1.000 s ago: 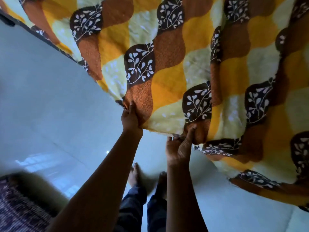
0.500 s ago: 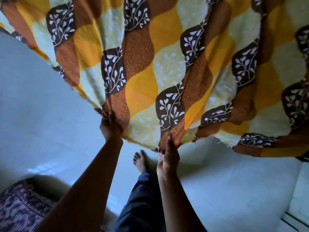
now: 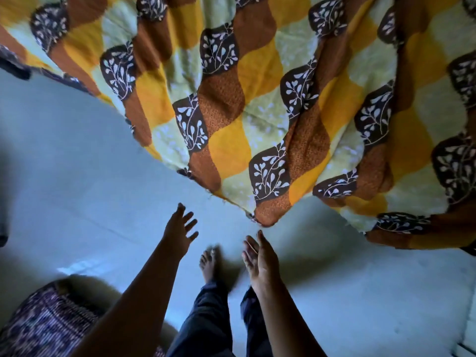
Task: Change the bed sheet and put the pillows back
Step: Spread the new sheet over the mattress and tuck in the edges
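A bed sheet [image 3: 257, 104] in yellow, orange, brown and pale green with white leaf prints fills the upper part of the view, spread out and rippled, its near corner hanging just above my hands. My left hand [image 3: 179, 231] is below that edge with fingers spread, touching nothing. My right hand [image 3: 260, 256] is just under the sheet's corner, fingers straight, palm turned inward, clear of the cloth. No pillow is plainly in view.
Pale grey-blue floor [image 3: 77, 189] runs below the sheet. A dark patterned cloth bundle [image 3: 43, 323] lies at the bottom left. My bare foot [image 3: 210, 264] and dark trouser legs stand between my arms. A dark strip [image 3: 15, 68] shows at the upper left.
Both hands held the sheet's near edge earlier; now they have let go and opened below it. The sheet has moved up and away from them, its corner hanging free.
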